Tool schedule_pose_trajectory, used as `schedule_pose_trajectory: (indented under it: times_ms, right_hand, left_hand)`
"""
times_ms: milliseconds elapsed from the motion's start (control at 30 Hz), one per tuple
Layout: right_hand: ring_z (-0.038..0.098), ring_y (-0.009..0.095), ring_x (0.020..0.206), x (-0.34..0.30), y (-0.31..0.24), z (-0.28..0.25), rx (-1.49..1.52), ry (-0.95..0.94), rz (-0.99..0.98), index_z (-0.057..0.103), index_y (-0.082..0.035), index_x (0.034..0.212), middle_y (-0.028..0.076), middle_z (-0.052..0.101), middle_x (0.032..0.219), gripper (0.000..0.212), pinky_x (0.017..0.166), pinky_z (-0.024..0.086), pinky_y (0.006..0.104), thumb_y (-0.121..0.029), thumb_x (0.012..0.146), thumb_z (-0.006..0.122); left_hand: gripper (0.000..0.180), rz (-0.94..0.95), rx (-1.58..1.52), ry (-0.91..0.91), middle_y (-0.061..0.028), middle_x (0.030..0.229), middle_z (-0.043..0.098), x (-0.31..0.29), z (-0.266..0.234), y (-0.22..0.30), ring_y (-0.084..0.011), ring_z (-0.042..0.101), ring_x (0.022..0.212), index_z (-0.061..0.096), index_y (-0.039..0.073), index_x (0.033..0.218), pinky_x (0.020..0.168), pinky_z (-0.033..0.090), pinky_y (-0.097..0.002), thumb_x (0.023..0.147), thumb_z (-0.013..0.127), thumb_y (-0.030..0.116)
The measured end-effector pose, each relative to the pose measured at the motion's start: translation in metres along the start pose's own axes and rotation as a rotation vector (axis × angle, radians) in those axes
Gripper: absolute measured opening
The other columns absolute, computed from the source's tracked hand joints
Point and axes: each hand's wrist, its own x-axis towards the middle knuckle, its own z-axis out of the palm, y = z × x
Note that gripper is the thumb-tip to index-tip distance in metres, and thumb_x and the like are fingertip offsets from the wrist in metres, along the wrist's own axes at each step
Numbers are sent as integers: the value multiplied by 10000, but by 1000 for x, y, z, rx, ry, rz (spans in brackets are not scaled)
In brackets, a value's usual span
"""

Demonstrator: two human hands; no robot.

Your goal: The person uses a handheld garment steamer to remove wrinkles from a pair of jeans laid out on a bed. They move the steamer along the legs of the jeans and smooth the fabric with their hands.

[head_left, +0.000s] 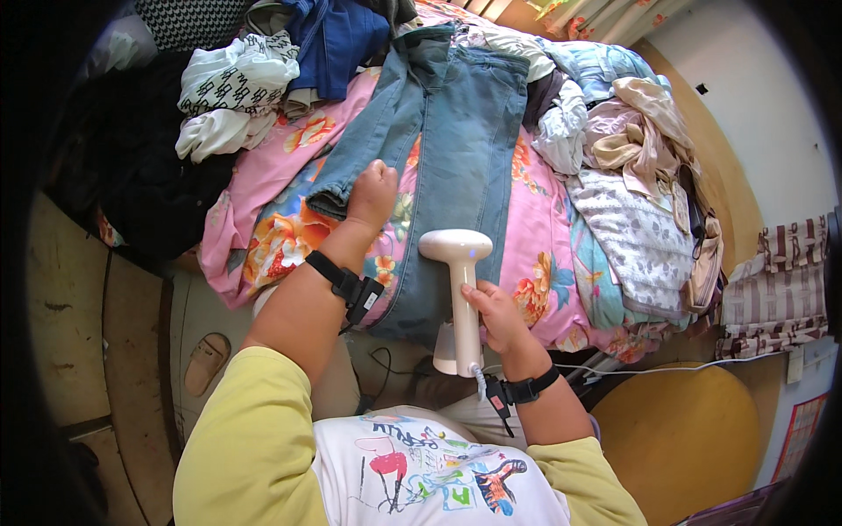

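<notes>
A pair of blue jeans (460, 167) lies spread on the bed, waistband at the far side, one leg angled to the left. My right hand (500, 316) is closed around the handle of a cream-coloured handheld garment steamer (467, 285). Its wide head hangs over the lower part of the right jeans leg, and a cord leaves the bottom of the handle. Against the inner edge of the left leg, near its hem, my left hand (374, 191) is closed in a fist. Its fingertips are hidden, so I cannot tell whether it grips the denim.
Under the jeans is a pink floral bed cover (548, 254). Piled clothes surround them: a white patterned garment (237, 74), a dark heap (145, 167), a grey-white patterned cloth (627, 237). A white cable (667, 369) runs right, above a round yellow stool (680, 430). A slipper (207, 364) lies on the floor.
</notes>
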Motion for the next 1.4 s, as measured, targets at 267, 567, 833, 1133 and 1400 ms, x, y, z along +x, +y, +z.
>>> schedule_pose_trajectory:
  times_ms: [267, 567, 833, 1133, 1400]
  right_hand:
    - [572, 83, 746, -51, 27, -3, -87, 0, 39, 620, -13, 1067, 6, 617, 856, 281, 662, 477, 265, -253, 922, 636]
    - [567, 92, 754, -64, 39, 1, -80, -31, -15, 618, 5, 1078, 18, 618, 886, 291, 669, 480, 272, -239, 921, 638]
    - [568, 103, 733, -30, 17, 2, -30, -10, -31, 617, 3, 1055, 23, 608, 858, 295, 645, 488, 282, -259, 921, 639]
    - [589, 134, 671, 31, -14, 1, -24, 92, -83, 603, 36, 1024, 60, 608, 808, 311, 573, 501, 307, -257, 923, 633]
    - [593, 128, 672, 60, -32, 5, 31, 88, -115, 585, 37, 1051, 54, 612, 815, 333, 587, 494, 289, -270, 926, 623]
  left_hand:
    - [280, 60, 36, -14, -301, 851, 591, -7, 8, -11, -493, 560, 850, 538, -19, 844, 737, 459, -515, 890, 446, 242]
    - [211, -74, -99, -9, -243, 781, 589, -28, 8, -30, -405, 587, 771, 487, -17, 884, 716, 466, -454, 854, 524, 189]
    - [330, -198, -106, -212, -200, 909, 622, -34, 5, -15, -282, 624, 805, 502, -32, 1012, 741, 499, -382, 806, 617, 199]
    - [311, -226, 62, -382, -230, 868, 634, -29, 3, -8, -347, 643, 830, 497, -12, 1079, 743, 503, -411, 817, 567, 139]
    - [304, -197, 136, -430, -276, 898, 641, -34, 12, -14, -434, 631, 889, 496, 7, 1082, 792, 499, -455, 812, 579, 122]
